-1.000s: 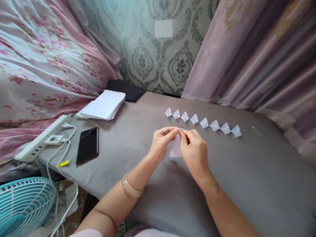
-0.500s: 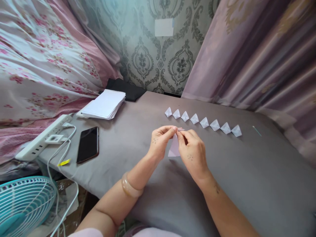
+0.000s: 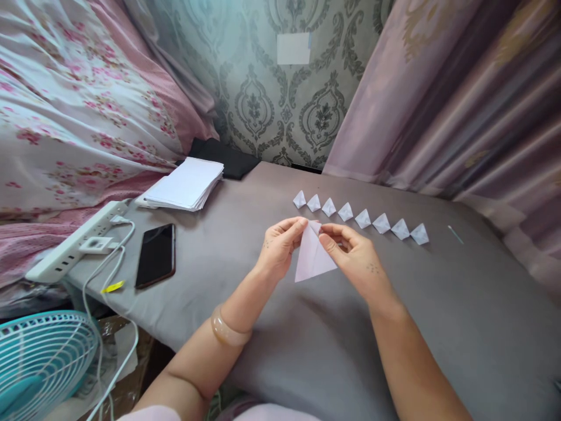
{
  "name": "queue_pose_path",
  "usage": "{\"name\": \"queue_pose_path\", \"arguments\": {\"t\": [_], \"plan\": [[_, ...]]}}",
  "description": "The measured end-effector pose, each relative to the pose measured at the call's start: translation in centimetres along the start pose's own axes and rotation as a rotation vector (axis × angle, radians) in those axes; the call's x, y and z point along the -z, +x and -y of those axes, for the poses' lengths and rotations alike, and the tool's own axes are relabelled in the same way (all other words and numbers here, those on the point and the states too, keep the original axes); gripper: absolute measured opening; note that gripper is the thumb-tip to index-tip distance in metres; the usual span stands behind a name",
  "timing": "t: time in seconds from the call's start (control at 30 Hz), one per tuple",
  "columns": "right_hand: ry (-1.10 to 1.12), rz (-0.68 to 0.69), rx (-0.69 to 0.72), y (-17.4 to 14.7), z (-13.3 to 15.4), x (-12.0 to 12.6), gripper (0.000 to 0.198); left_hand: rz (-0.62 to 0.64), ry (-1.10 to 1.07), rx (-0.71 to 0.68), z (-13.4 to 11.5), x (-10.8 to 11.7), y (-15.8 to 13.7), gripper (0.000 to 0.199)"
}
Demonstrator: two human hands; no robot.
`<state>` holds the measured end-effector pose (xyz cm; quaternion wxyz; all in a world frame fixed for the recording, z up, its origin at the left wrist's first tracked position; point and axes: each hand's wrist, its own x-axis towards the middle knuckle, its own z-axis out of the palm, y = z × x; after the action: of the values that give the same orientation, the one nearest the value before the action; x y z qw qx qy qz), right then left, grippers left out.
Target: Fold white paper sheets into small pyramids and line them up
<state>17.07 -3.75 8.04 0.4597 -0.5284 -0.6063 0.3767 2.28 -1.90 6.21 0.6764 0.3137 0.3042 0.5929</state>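
A folded sheet of pale pinkish paper (image 3: 312,257), shaped like a triangle with its wide edge toward me, is held above the grey-covered table (image 3: 245,234). My left hand (image 3: 280,242) pinches its upper left side near the tip. On the other side, my right hand (image 3: 350,248) grips the right edge between thumb and fingers. The fingertips behind the paper are partly hidden. Just beyond my hands, a slanting row of several small folded white paper pieces (image 3: 363,218) lies on the table.
At the left are a stack of white paper (image 3: 186,182), a black phone (image 3: 155,256) and a white power strip (image 3: 76,241) with cables. A black cloth (image 3: 228,159) lies behind the stack. A blue fan (image 3: 44,362) stands below left; a thin stick (image 3: 456,234) lies far right.
My right hand has shifted right and turned, its fingers less bunched, uncovering more of the paper triangle. My left hand has moved slightly left, still pinching the paper.
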Motion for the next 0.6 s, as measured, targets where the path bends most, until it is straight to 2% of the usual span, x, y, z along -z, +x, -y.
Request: {"name": "queue_pose_path", "arguments": {"t": [0.17, 0.47, 0.6], "plan": [[0.113, -0.033, -0.029, 0.2, -0.2, -0.5, 0.039, -0.021, -0.027, 0.054, 0.3, -0.4, -0.3, 0.019], [0.248, 0.032, -0.128, -0.1, 0.0, -1.2, 0.036, -0.020, 0.001, 0.048, 0.7, -0.3, -0.3, 0.024], [0.270, -0.020, -0.141, -0.1, -0.1, -1.4, 0.036, -0.036, -0.002, 0.030, 0.8, -0.4, -0.4, 0.024]]}}
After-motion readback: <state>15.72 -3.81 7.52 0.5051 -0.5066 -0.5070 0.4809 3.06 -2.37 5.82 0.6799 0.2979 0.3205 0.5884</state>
